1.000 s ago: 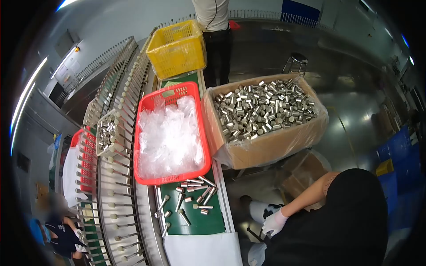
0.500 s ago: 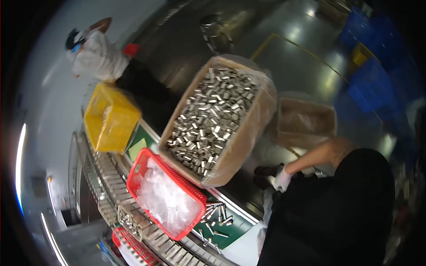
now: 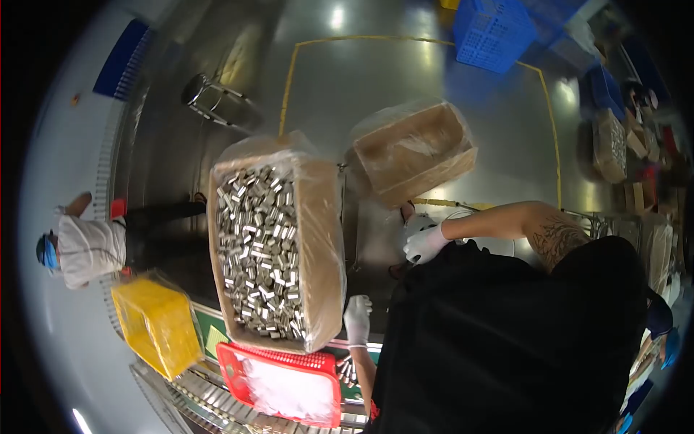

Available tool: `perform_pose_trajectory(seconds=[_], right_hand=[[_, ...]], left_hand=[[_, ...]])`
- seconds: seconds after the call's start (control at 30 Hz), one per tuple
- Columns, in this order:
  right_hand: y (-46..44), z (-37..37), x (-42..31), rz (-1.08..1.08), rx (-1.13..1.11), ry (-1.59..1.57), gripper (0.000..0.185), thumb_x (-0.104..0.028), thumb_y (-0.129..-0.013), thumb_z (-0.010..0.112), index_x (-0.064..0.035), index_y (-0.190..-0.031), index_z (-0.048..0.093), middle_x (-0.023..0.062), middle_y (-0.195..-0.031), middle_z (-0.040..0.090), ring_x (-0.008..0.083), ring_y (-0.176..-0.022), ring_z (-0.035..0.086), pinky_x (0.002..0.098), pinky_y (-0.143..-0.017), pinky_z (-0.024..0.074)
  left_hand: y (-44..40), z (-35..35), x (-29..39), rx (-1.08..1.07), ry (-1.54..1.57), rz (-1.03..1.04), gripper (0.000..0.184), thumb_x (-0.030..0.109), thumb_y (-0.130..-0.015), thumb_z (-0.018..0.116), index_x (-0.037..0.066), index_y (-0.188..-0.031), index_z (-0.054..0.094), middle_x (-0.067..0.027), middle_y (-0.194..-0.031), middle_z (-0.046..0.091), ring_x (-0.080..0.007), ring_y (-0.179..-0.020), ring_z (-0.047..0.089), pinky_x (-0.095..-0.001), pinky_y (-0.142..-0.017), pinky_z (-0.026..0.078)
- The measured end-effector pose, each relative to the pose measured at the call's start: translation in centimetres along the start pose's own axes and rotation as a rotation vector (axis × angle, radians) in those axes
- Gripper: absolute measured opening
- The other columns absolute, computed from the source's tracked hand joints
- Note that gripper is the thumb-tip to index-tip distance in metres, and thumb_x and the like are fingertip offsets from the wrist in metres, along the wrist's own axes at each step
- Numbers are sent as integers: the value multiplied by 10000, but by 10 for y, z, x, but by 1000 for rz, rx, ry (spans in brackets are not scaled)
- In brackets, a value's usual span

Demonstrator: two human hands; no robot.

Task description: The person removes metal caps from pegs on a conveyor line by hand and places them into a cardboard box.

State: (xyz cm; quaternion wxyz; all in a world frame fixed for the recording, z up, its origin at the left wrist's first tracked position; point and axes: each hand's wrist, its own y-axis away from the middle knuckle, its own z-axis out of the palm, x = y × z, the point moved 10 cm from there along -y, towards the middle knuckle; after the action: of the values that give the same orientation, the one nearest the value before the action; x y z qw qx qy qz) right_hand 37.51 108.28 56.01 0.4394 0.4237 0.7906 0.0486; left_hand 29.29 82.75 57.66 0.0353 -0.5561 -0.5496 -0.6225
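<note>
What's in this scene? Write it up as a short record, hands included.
left hand: white glove, close beside the large carton; contact unclear
right hand: white glove, near black clothing
large carton: plastic-lined, heaped with metal cylinders
second carton: open, plastic-lined, no cylinders visible
red basket: whitish, translucent material
yellow crate: plastic-wrapped
co-worker: white top, far side

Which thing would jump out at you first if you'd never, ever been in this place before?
Probably the big open cardboard box, left of the middle, heaped with shiny little metal pieces. Next might come the bright red basket just below it, with glaring white stuff inside, and the yellow basket at the lower left. A white-gloved left hand beside the box's lower right corner stands out too.
</note>
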Motion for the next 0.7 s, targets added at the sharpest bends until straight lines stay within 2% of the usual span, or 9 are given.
perform_pose_trajectory(seconds=[0.1,0.13,0.2,0.27,0.33,0.5,0.57,0.63,0.7], right_hand=[[11,-14,52,-87,127,-130,327,-294,-949,568,-76,-1118,743,199,-1070,751,393,-1041,700,491,-912,528],[22,-27,70,-90,139,-139,327,-294,-949,568,-76,-1118,743,199,-1070,751,393,-1041,700,491,-912,528],[47,-51,110,75,104,-321,316,-284,-918,613,-31,-1031,766,209,-1006,745,394,-980,702,477,-867,539],[64,-64,135,142,48,-310,348,-282,-915,608,-43,-1116,762,206,-1074,751,383,-1031,702,468,-888,540],[67,-48,167,92,9,-168,369,-316,-962,570,-53,-1148,752,185,-1106,756,382,-1044,700,466,-928,520],[117,-78,202,22,349,-194,246,-183,-871,623,-45,-1030,751,191,-1020,738,367,-977,690,464,-875,528],[136,-100,226,127,508,-437,485,-74,-852,635,-35,-1335,624,239,-1297,639,409,-1252,587,468,-1072,471],[145,-103,243,208,462,-749,651,22,-848,627,-34,-1479,479,180,-1264,650,309,-1205,616,406,-1018,514],[131,-70,289,202,396,-908,445,-125,-907,638,-42,-1341,592,144,-1138,685,273,-1045,653,398,-924,540]], left_hand=[[-47,-7,94,88,-80,125,345,224,-1078,470,-27,-1067,706,-113,-871,736,-165,-739,665,-315,-698,535],[-41,-5,173,227,-370,318,345,214,-1090,464,-27,-1049,708,-111,-868,736,-175,-750,671,-321,-720,545],[-67,-12,228,307,-513,439,347,195,-1095,452,-19,-1030,717,-101,-859,732,-172,-748,669,-320,-721,545],[-101,-23,255,369,-312,330,371,248,-1097,451,-8,-1016,708,-79,-835,715,-152,-721,640,-328,-696,539],[-128,-31,294,509,-397,367,373,237,-1090,443,2,-1012,723,-94,-839,723,-168,-728,657,-340,-709,545],[-203,-25,364,614,-488,450,323,200,-1069,466,-8,-1016,708,-172,-894,730,-284,-766,680,-412,-743,547],[-224,-13,403,625,-425,465,292,183,-1050,491,-22,-1010,694,-197,-895,722,-327,-773,686,-427,-750,539],[-254,-13,420,591,-413,501,275,193,-1041,511,-14,-1016,690,-217,-925,719,-373,-816,692,-449,-781,537],[-276,-14,429,617,-504,481,224,193,-1021,545,27,-1000,695,-246,-955,704,-443,-871,670,-488,-811,537]])
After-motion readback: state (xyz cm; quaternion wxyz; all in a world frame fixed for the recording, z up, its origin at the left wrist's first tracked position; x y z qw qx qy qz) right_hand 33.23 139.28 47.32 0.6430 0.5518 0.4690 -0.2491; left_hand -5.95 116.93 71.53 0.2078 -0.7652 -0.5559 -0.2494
